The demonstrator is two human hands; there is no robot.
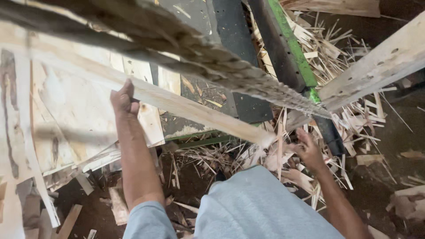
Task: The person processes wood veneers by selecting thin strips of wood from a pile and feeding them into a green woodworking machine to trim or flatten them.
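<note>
The left hand is clenched on the long veneer strip, which slopes from the veneer sheets down toward the green machine rail. The right hand, fingers spread and holding nothing, reaches into the splinter pile below that rail. Keep the strip level; support its free end.

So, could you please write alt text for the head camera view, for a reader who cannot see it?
Seen from above, a person's left hand grips a long pale wooden strip, while the right hand reaches into a pile of wood splinters on the floor. Thin veneer sheets lie at left.
</note>
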